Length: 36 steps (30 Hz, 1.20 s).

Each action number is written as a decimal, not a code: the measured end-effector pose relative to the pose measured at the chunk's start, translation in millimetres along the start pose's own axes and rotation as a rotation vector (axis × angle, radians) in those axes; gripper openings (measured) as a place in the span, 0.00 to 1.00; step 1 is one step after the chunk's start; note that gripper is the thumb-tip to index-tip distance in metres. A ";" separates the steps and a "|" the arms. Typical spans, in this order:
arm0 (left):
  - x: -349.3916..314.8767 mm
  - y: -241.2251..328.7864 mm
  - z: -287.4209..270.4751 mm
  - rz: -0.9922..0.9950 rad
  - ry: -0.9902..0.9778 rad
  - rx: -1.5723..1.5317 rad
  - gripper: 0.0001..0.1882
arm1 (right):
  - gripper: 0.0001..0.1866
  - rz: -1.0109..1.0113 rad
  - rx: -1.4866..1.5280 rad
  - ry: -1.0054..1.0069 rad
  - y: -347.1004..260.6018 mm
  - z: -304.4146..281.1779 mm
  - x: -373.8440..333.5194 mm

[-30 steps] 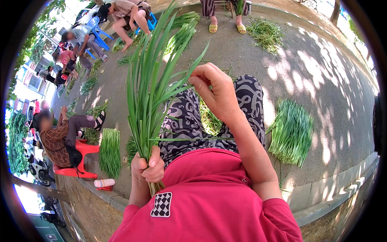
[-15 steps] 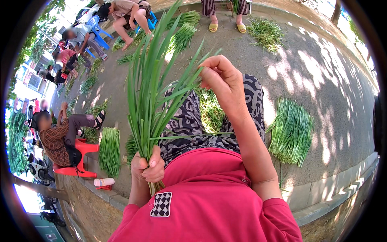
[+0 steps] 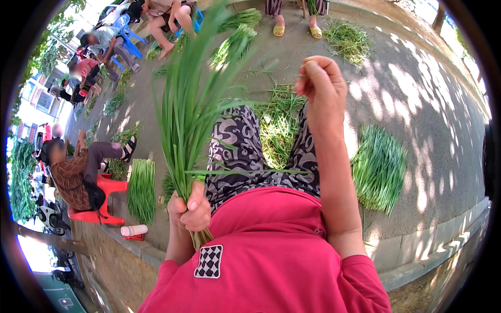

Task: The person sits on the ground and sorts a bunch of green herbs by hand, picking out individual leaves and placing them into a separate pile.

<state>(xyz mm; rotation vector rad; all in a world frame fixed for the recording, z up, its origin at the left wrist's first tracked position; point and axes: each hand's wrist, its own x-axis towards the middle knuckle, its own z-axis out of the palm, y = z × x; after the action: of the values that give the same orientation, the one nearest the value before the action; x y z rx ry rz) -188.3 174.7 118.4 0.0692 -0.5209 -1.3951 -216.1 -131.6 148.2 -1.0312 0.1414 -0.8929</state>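
Note:
My left hand (image 3: 192,211) is wrapped round the lower stems of a bunch of garlic chives (image 3: 182,135), held upright in front of my left thigh. The leaf tips fan out at the top and are blurred by motion. One long leaf sticks out sideways across my lap. Raised to the right of the bunch and apart from it, my right hand (image 3: 324,88) has its thumb and fingers pinched together. Whatever may be between those fingertips is too small to make out. Between my knees lies a loose heap of green leaf scraps (image 3: 282,128).
A neat stack of chives (image 3: 378,169) lies on the pavement to my right, another (image 3: 141,190) to my left. Beside that are a red plastic chair (image 3: 104,203) with a seated person and a pale cylinder (image 3: 134,230). Several people sit farther off among more greens (image 3: 347,41).
My right hand has come away from the leaf tips and moved to the right. The bunch in my left hand has swung slightly left, its tips now smeared.

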 end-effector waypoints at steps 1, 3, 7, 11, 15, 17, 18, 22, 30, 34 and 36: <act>-0.3 2.0 -1.5 0.008 -0.028 -0.012 0.10 | 0.04 0.007 -0.020 0.027 0.7 -5.1 1.7; 2.1 8.8 -4.8 0.020 -0.083 -0.034 0.10 | 0.07 0.032 -0.108 -0.032 12.3 -16.0 2.8; 12.6 14.1 2.6 0.124 -0.088 -0.053 0.11 | 0.10 0.158 -0.502 -0.212 62.3 -46.2 1.1; 24.5 20.1 4.9 0.116 -0.145 -0.117 0.10 | 0.11 0.133 -1.191 -0.600 93.1 -43.2 -17.8; 35.1 22.4 6.4 0.105 -0.194 -0.147 0.10 | 0.08 0.001 -0.797 -0.724 87.4 -8.9 -37.8; 36.9 21.0 6.2 0.116 -0.209 -0.156 0.11 | 0.09 -0.018 -0.692 -0.670 74.5 13.7 -49.4; 38.7 20.3 7.0 0.115 -0.211 -0.163 0.11 | 0.10 -0.029 -0.642 -0.640 68.5 22.9 -54.4; 47.2 17.7 7.3 0.094 -0.224 -0.190 0.11 | 0.23 -0.143 -0.491 -0.662 65.8 45.2 -66.9; 52.5 15.1 4.6 0.064 -0.239 -0.219 0.11 | 0.29 -0.185 -0.419 -0.667 82.9 68.6 -81.2; 51.1 15.5 5.2 0.069 -0.237 -0.216 0.11 | 0.14 -0.260 -0.510 -0.675 84.3 64.5 -78.3; 50.0 15.8 5.1 0.069 -0.238 -0.220 0.11 | 0.08 -0.282 -0.513 -0.696 84.6 59.9 -75.1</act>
<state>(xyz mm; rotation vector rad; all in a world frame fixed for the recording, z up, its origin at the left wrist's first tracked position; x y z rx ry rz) -171.7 131.7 143.8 -0.2927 -0.5577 -1.3923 -186.8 -20.6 91.6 -1.8206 -0.3898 -0.7109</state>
